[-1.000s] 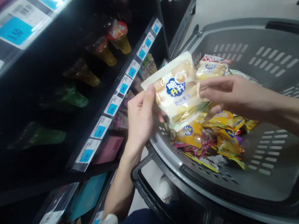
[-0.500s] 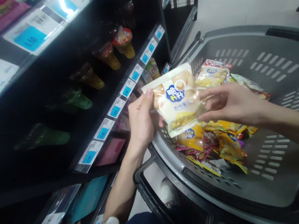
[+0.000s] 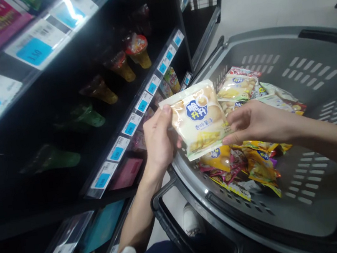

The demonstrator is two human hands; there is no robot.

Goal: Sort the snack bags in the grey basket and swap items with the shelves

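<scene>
A cream-coloured snack packet (image 3: 199,119) with a blue logo and pictured fries is held above the near-left part of a grey shopping basket (image 3: 331,195). My left hand (image 3: 160,138) is closed on its left edge, thumb on the front. On the lower right side, my right hand (image 3: 255,122) pinches the packet between thumb and fingers. Beneath it in the basket lie orange packets (image 3: 260,167) and dark red ones. Another cream packet (image 3: 237,86) rests farther back among several mixed packets, partly hidden behind my right hand.
Dark shelves (image 3: 70,187) with price tags run along the left. Clear cups (image 3: 138,48) with red or dark lids stand on the middle shelf. The basket's black handle (image 3: 170,223) hangs at the near side, by a white shoe (image 3: 192,220).
The packet has dropped slightly and tilted a little, still in both hands. My right hand has come a bit lower along its edge. The basket contents look the same.
</scene>
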